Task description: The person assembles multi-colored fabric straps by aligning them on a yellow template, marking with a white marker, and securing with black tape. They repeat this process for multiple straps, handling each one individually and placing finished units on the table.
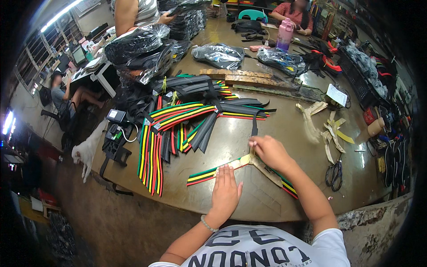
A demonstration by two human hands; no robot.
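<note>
My left hand (225,190) lies flat, fingers stretched, on a beige Y-shaped piece (244,160) that looks taped. Beneath that piece runs a striped strap (200,177) in green, black, yellow and red, its other end (289,189) showing below my right forearm. My right hand (270,153) pinches a narrow black webbing strap (255,127) just above the middle of the Y. The webbing stretches away toward a pile of striped straps (153,155) and padded black straps (205,132) on the left.
Black scissors (334,174) and beige pattern pieces (331,133) lie to the right. Wooden bars (262,82) cross the table (178,187) beyond. Plastic-wrapped black bags (138,53), a pink-purple bottle (284,34) and a black crate (356,82) stand farther off. Other people sit or stand around; a white dog (89,149) is at left.
</note>
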